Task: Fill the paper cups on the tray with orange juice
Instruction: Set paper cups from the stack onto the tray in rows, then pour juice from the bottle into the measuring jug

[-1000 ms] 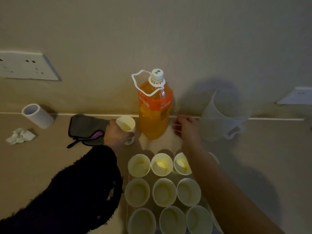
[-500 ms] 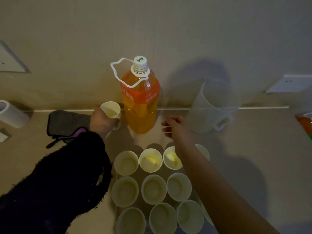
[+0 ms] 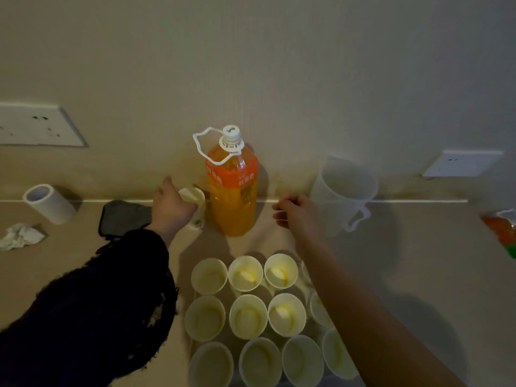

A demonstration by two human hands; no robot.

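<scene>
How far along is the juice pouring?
Barely begun. A few tray cups show some yellow inside; none looks full. In hand: the left hand grips one paper cup beside the capped juice bottle; the right hand is near the bottle, holding nothing. Left: uncapping and filling nearly everything.

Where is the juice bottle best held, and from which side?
Probably the body of the juice bottle, below its orange label, from the right: it stands upright, the empty right hand is beside it, and the left hand holds a paper cup.
</scene>
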